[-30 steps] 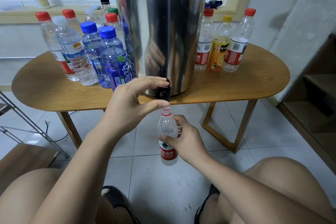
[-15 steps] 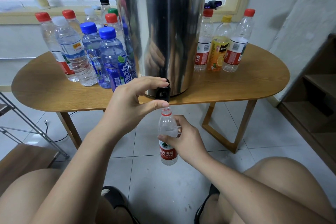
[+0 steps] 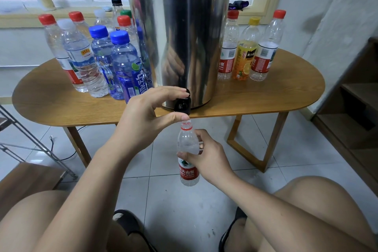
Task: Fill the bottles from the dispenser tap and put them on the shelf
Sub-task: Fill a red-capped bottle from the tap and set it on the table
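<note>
Under the black tap (image 3: 182, 106) at the foot of the steel dispenser (image 3: 180, 32), an uncapped bottle (image 3: 188, 155) with a red label hangs over the tiled floor, its mouth just below the spout. The right hand (image 3: 208, 157) has its fingers wrapped round the bottle's middle, holding it upright. The left hand (image 3: 143, 116) is at the tap, index finger resting on top of the lever and thumb curled beneath the spout, fingers narrowed around it but not gripping anything else. The upper part of the bottle looks clear and I cannot tell how much water is in it, nor whether any is flowing; I judge the filling of this bottle to be under way or about to start. On the counter (image 3: 61, 106), a cluster of capped bottles (image 3: 98, 57) stands left of the dispenser, some plainly holding water, and three more capped bottles (image 3: 248, 47) stand to its right, which look mostly empty. The wooden shelf (image 3: 356, 96) at the right edge shows no bottles on the parts in view, so the shelving appears to be all still ahead, along with capping this bottle.
</note>
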Demonstrator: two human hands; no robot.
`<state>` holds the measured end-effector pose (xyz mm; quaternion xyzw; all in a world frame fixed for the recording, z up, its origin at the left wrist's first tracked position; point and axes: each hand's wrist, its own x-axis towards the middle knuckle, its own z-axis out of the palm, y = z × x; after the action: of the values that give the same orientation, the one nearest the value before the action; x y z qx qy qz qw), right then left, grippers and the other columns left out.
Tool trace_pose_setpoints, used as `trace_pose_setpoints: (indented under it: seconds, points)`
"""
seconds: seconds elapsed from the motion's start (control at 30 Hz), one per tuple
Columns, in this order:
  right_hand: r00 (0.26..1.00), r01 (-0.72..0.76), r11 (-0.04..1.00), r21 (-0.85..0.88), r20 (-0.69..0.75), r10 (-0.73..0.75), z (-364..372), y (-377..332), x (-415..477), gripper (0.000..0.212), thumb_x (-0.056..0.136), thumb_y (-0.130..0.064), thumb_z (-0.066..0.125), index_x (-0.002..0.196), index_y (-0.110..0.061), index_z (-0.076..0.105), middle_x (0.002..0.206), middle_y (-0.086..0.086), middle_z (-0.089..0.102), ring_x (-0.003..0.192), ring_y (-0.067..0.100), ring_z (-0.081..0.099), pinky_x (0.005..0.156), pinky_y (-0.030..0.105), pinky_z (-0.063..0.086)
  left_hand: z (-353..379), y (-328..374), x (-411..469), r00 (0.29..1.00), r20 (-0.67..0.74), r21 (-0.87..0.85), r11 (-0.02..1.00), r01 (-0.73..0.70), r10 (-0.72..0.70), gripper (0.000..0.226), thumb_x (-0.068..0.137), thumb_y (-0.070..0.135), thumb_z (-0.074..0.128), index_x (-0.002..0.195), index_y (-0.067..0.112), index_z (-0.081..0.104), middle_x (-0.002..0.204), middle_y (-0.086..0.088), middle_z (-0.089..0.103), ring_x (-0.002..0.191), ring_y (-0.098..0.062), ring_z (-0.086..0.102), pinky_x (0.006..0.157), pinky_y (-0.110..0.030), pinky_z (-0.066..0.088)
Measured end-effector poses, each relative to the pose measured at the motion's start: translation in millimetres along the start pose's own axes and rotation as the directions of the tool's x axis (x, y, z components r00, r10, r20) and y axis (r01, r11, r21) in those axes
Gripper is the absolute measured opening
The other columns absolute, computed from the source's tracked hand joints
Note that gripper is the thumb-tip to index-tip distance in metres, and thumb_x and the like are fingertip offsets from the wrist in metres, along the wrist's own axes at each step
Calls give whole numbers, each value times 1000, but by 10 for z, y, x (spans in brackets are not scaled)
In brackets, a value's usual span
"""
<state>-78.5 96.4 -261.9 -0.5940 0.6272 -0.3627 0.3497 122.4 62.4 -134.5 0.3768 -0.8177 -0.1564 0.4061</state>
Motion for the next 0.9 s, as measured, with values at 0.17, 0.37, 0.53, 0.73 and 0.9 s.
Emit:
trace_pose_setpoints:
  seconds: [0.17,0.37,0.53,0.73,0.9]
  points:
    - [1000,-1,1000,-9,5,1,-5,-10,6,63,81,-50,90,132,-41,54,125,-17,68,119,12,64,101,42,60,-24,4,20,1000,14,41,999,-22,22,48,87,43,86,130,24,78,137,18,72,128,-4,65,102,-23,52]
    - [1000,4,1000,-8,9,-4,-12,-16,-2,63,82,-48,90,133,-40,54,125,-16,68,119,13,65,100,40,60,-74,23,77,997,52,90,994,-63,59,49,87,46,85,130,24,78,136,17,72,132,-2,63,108,-30,52]
    - [1000,2,1000,-15,3,-2,-15,-21,1,63,82,-49,90,133,-41,54,126,-17,68,119,13,64,100,40,60,-105,47,90,996,69,104,992,-64,57,52,87,50,81,132,25,78,138,17,72,133,0,63,110,-29,52]
    - [1000,-1,1000,-9,3,1,11,-9,15,67,81,-51,91,135,-42,53,131,-17,67,124,14,64,103,44,60,-125,128,104,998,67,164,986,-33,23,54,93,56,71,138,26,76,140,15,72,129,0,65,109,-26,52]
    - [1000,-11,1000,-7,3,11,26,2,31,70,80,-54,91,137,-44,52,134,-17,67,127,15,63,106,47,59,-135,143,206,996,58,245,966,-84,72,41,103,46,63,133,23,79,114,2,82,107,-15,76,93,-40,61]
